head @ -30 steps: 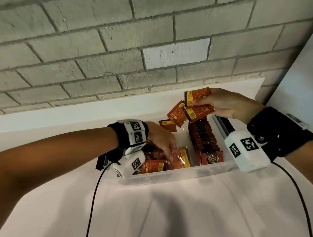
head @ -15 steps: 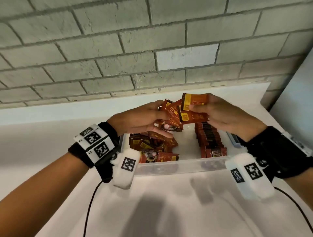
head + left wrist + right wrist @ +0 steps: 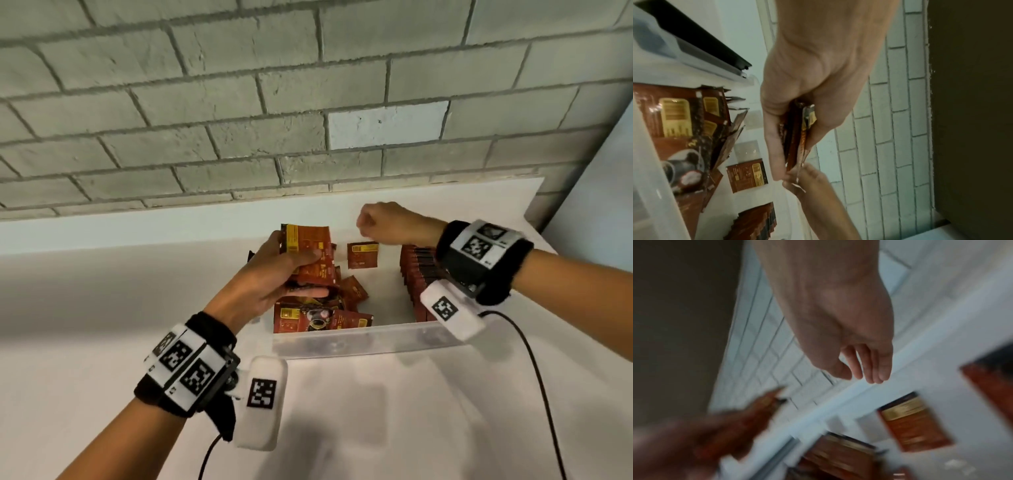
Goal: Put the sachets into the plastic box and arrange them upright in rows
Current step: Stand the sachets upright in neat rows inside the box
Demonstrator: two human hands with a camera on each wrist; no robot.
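My left hand [image 3: 308, 272] grips a small stack of red-brown sachets [image 3: 310, 250] above the left half of the clear plastic box [image 3: 359, 339]. In the left wrist view the thumb and fingers [image 3: 774, 146] pinch that stack [image 3: 797, 129] edge-on. My right hand [image 3: 368, 222] hovers over the box's far edge, fingers loosely curled and holding nothing [image 3: 863, 374]. A row of upright sachets [image 3: 416, 274] fills the box's right side, partly hidden by my right wrist. Loose sachets [image 3: 318, 317] lie piled at the left, and one sachet [image 3: 363, 255] lies flat near the back.
The box stands on a white table [image 3: 376, 411] against a grey brick wall [image 3: 308, 120]. A black-edged latch or lid [image 3: 701, 42] sits by the box's side. Cables [image 3: 534, 370] trail from both wrist units across the table. A pale panel [image 3: 609, 192] rises at the right.
The right hand let go of the sachets and drew off to the right, empty. The left hand now holds the stack alone, above the loose pile.
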